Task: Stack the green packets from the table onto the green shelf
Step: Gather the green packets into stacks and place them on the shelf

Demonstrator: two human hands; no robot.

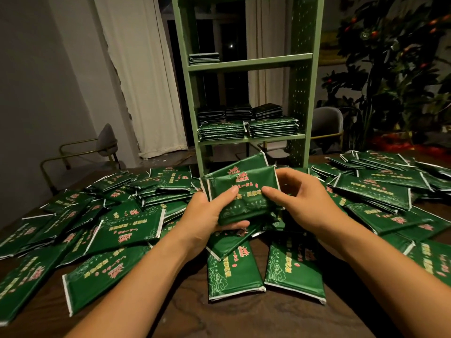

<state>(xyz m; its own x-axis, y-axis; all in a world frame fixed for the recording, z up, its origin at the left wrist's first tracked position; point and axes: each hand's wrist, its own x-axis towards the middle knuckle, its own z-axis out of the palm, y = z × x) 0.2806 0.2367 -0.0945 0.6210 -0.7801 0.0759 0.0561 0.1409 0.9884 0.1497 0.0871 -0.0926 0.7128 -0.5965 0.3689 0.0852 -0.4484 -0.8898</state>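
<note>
We are holding a small bundle of green packets (241,191) above the table (244,318), left hand (207,215) cupping it from seven o'clock, right hand (302,203) pinching its three o'clock edge, probably squaring it for stacking. The green shelf (251,140) is standing at twelve o'clock, its stacks (246,129) already neat.

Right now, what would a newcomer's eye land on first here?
Both hands, left hand and right hand, grip a small bundle of green packets at centre frame. Around them, loose packets cover the dark wooden table. Behind stands the green shelf, with neat stacks on its lower level.
</note>
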